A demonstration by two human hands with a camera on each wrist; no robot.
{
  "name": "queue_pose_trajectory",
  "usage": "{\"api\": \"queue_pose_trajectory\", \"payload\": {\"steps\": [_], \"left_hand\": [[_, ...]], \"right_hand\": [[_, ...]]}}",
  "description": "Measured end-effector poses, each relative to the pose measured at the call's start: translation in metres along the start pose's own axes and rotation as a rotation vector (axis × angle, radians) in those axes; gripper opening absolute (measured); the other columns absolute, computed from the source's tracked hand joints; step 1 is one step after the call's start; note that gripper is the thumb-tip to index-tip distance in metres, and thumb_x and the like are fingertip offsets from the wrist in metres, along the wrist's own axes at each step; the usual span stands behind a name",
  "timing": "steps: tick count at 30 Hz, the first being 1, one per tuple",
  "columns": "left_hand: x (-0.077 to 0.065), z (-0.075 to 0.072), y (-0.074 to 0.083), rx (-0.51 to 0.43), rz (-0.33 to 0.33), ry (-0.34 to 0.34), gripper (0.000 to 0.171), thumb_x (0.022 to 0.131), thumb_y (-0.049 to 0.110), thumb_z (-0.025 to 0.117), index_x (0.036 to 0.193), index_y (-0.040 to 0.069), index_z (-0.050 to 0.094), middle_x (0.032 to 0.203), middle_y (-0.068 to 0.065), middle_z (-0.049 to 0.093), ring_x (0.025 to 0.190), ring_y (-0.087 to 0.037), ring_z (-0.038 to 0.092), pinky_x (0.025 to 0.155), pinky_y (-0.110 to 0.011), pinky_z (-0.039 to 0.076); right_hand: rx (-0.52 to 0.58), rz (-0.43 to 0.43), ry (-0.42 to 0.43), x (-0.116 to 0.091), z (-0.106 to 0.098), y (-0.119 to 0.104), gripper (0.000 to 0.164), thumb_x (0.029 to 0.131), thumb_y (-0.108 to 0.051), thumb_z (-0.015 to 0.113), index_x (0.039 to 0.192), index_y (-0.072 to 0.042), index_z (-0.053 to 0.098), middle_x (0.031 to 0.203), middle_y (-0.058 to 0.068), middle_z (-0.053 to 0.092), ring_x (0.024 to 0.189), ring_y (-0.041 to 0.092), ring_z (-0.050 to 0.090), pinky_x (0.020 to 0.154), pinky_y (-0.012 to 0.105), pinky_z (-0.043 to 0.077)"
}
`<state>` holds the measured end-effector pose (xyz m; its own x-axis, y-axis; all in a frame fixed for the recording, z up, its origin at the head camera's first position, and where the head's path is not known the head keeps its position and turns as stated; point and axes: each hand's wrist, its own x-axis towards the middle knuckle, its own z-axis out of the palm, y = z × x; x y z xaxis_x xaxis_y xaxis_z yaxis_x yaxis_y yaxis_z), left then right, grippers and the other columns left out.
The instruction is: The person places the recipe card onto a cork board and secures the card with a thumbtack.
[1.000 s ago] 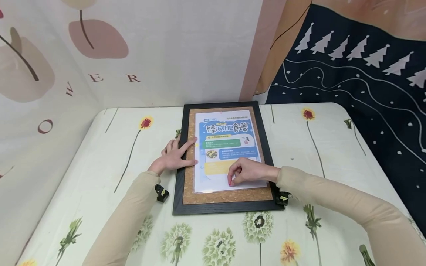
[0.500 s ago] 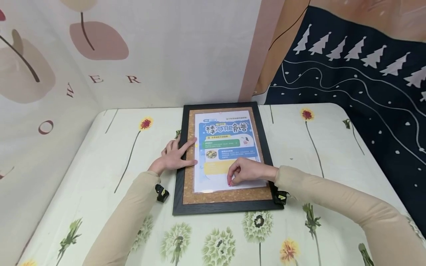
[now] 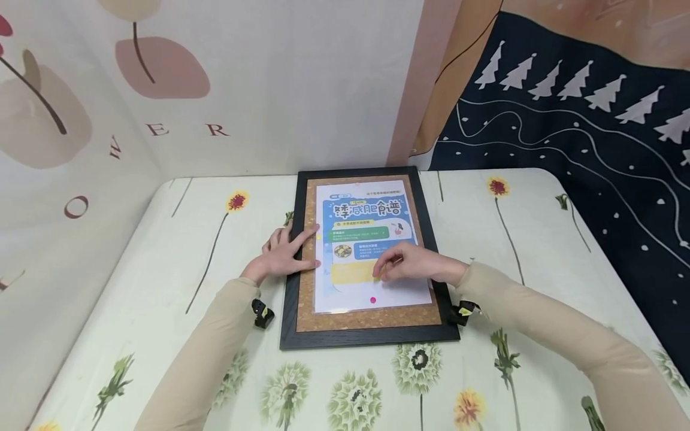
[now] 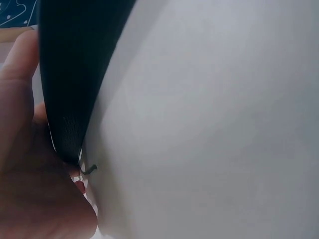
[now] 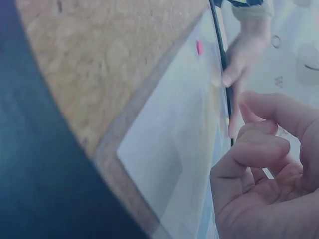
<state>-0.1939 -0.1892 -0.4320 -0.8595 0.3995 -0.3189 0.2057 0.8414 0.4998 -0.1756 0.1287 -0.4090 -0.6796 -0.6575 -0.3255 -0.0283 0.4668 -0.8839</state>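
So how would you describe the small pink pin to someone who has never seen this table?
Find the black-framed cork board lying flat in the middle of the flowered table. A printed sheet lies on it, and the pink pin sits near the sheet's lower edge, below the right hand. It is the only pink dot on the white paper.

A glossy laminated paper poster (image 3: pixel 366 239) lies on rough cork (image 3: pixel 366 317) inside a matt black wooden frame (image 3: pixel 291 287).

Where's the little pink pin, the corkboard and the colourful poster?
small round pink pushpin (image 3: pixel 372 299), head view, its head.
black-framed corkboard (image 3: pixel 366 318), head view, bare cork below the sheet.
blue and white laminated poster (image 3: pixel 366 209), head view, its title.
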Motion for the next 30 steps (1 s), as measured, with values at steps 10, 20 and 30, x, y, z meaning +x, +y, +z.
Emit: {"api": "queue_pose_trajectory", "payload": {"steps": [10, 20, 30], "left_hand": [[-0.001, 0.000, -0.001, -0.004, 0.004, 0.002, 0.087, 0.089, 0.050, 0.062, 0.157, 0.025, 0.013, 0.154, -0.029, -0.014, 0.137, -0.053, -0.009, 0.099, -0.073, 0.006], [-0.001, 0.001, -0.001, -0.012, 0.009, 0.014, 0.087, 0.089, 0.051, 0.063, 0.156, 0.025, 0.015, 0.155, -0.029, -0.013, 0.137, -0.053, -0.007, 0.099, -0.073, 0.006], [-0.002, 0.000, 0.001, -0.009, 0.002, 0.020, 0.087, 0.088, 0.051, 0.063, 0.156, 0.025, 0.016, 0.155, -0.029, -0.011, 0.137, -0.053, -0.006, 0.099, -0.073, 0.007]], "right_hand": [[0.014, -0.057, -0.007, -0.016, -0.027, 0.003, 0.021, 0.087, -0.008, 0.067, 0.105, 0.004, 0.069, 0.085, 0.008, 0.063, 0.073, 0.024, 0.055, 0.066, 0.033, 0.046], [-0.022, -0.012, 0.087, -0.035, -0.051, 0.017, 0.025, 0.091, -0.010, 0.065, 0.112, 0.004, 0.066, 0.096, 0.014, 0.066, 0.076, 0.028, 0.058, 0.064, 0.031, 0.047], [-0.017, 0.079, 0.193, -0.062, -0.076, 0.037, 0.029, 0.092, -0.014, 0.064, 0.116, 0.003, 0.064, 0.103, 0.015, 0.066, 0.085, 0.025, 0.059, 0.072, 0.037, 0.048]]}}
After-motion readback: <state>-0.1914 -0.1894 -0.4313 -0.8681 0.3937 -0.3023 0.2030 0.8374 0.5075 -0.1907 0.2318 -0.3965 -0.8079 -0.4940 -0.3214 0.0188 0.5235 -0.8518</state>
